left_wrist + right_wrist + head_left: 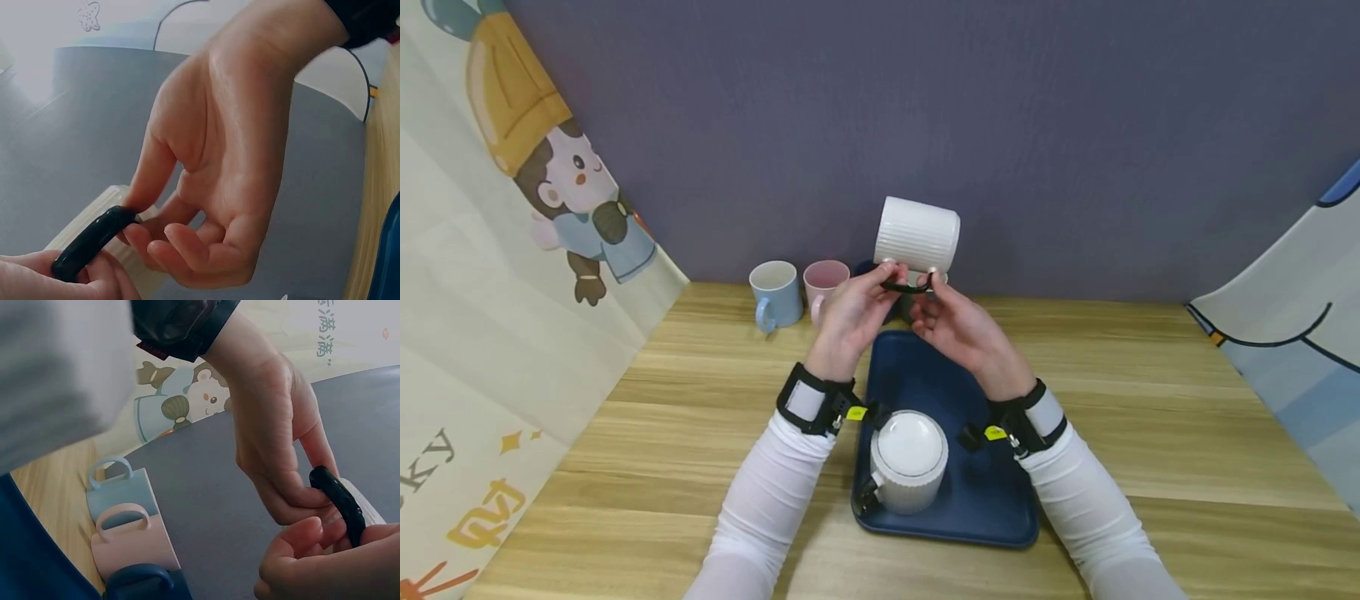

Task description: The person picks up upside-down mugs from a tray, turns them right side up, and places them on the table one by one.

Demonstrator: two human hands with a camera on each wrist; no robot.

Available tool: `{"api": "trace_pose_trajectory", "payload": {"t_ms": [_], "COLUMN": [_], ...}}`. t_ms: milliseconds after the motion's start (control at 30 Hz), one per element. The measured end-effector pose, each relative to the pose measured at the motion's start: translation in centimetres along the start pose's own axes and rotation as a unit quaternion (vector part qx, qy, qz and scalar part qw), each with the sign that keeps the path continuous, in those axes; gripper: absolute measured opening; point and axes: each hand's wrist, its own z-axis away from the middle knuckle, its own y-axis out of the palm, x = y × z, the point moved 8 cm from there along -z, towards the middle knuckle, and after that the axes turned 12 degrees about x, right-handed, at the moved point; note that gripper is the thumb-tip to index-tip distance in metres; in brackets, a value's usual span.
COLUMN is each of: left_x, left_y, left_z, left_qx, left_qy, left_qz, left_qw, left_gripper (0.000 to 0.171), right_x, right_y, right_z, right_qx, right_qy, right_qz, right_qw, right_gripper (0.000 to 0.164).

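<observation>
A white ribbed mug (917, 233) is held up on its side, its black handle (906, 288) turned down toward the person. My left hand (853, 312) pinches the left end of the handle between thumb and fingers. At the other end, my right hand (966, 329) grips the handle with its thumb and index finger, the other fingers curled loosely below. The left wrist view shows the right hand (219, 144) large beside the dark handle (94, 240). In the right wrist view, the left hand (269, 419) and right hand (312, 562) meet at the handle.
Below the hands lies a dark blue tray (992, 508), with another white mug (910, 467) upside down on it. Along the grey back panel (1037, 150) stand a light blue mug (777, 296), a pink mug (826, 277) and a navy mug (140, 584). The hands partly hide a greenish cup.
</observation>
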Motion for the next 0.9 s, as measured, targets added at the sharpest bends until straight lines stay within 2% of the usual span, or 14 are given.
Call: {"api": "trace_pose_trajectory", "payload": {"t_ms": [33, 133, 233, 267, 367, 567, 900], "left_x": [0.0, 0.2, 0.2, 0.2, 0.2, 0.2, 0.3], "left_y": [0.0, 0.1, 0.2, 0.2, 0.3, 0.3, 0.5], "left_z": [0.0, 0.0, 0.0, 0.0, 0.0, 0.1, 0.1], "left_qx": [0.002, 0.006, 0.010, 0.010, 0.008, -0.001, 0.003], "left_qy": [-0.002, -0.009, -0.009, -0.009, -0.005, -0.001, 0.010], "left_qz": [0.007, 0.020, 0.027, 0.029, 0.039, 0.057, 0.045], "left_qw": [1.0000, 0.9998, 0.9995, 0.9995, 0.9992, 0.9984, 0.9989], "left_gripper": [0.022, 0.023, 0.024, 0.024, 0.024, 0.021, 0.024], "right_x": [-0.1, -0.2, -0.4, -0.4, -0.6, -0.9, -1.2], "right_y": [-0.3, -0.1, -0.3, -0.1, -0.3, -0.4, -0.7], "right_z": [-0.2, -0.3, -0.4, -0.2, -0.3, -0.5, -0.4], "right_qx": [0.023, 0.038, 0.026, 0.004, -0.011, -0.013, -0.007], "right_qy": [-0.006, -0.007, -0.004, 0.003, 0.009, 0.015, 0.024], "right_qz": [-0.011, -0.009, -0.015, -0.005, -0.011, -0.019, -0.028], "right_qw": [1.000, 0.999, 1.000, 1.000, 1.000, 1.000, 0.999], "right_gripper": [0.026, 0.026, 0.027, 0.028, 0.029, 0.031, 0.036]}}
